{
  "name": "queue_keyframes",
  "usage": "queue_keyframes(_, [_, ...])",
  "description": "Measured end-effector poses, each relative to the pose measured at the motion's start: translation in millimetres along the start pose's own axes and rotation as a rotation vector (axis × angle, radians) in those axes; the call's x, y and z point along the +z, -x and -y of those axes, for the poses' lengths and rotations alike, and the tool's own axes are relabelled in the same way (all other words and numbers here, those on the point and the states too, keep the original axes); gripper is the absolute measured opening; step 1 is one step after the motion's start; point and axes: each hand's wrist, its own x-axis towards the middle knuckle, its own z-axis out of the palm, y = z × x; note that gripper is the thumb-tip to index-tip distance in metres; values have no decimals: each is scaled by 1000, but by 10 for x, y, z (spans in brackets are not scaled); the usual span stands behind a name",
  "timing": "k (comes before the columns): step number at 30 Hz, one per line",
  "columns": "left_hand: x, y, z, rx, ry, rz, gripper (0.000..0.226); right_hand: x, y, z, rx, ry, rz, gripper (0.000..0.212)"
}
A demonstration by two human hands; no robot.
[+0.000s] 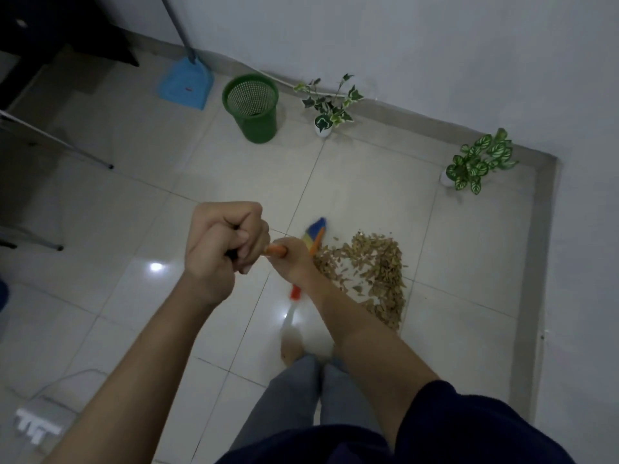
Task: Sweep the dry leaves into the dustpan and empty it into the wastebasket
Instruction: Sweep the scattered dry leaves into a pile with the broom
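Observation:
A heap of dry brown leaves lies on the tiled floor right of centre. Both my hands grip a broom with an orange handle: my left hand is fisted round the handle's top end, my right hand holds it lower down. The broom's multicoloured bristles are blurred, just left of the heap. A blue dustpan on a long handle leans against the far wall. Beside it to the right stands a green mesh wastebasket, upright.
Two small potted plants stand by the wall, one right of the wastebasket, one near the corner. Dark furniture and metal legs occupy the left. A white power strip and cable lie lower left. My foot is below the broom.

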Motion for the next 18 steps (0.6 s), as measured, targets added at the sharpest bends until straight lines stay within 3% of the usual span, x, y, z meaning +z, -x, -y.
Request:
queue_keyframes(4, [95, 61, -26, 13, 61, 8, 15, -14, 116, -273, -64, 104, -116, 36])
queue_keyframes(11, [137, -260, -500, 146, 39, 148, 15, -257, -8, 194, -172, 77, -286, 43])
queue_keyframes(14, [321, -411, -389, 119, -5, 176, 15, -396, -168, 176, -273, 3, -352, 39])
queue_keyframes(18, [595, -497, -29, -12, -78, 242, 15, -534, -283, -224, -153, -16, -345, 31])
